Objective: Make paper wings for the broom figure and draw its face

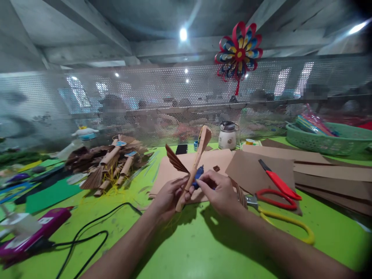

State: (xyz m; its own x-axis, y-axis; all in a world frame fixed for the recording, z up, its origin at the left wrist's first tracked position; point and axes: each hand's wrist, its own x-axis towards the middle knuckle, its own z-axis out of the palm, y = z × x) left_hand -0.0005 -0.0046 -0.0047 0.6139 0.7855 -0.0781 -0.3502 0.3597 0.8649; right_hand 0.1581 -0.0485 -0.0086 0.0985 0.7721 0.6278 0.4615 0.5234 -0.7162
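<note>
My left hand (167,197) is closed around the lower part of a rolled brown paper bird figure (195,162), holding it upright over the green table (186,248). A pleated dark brown wing (175,159) sticks out to its left. My right hand (219,192) pinches a small blue piece (198,174) against the figure's body. Another pleated brown piece (240,195) lies beside my right wrist.
Scissors with red and yellow handles (274,205) and a red cutter (279,180) lie on brown card sheets (261,170) at right. Finished paper figures (112,162) are piled at left. A pink glue gun (35,232) with black cord (95,226), green basket (328,139), white jar (227,135).
</note>
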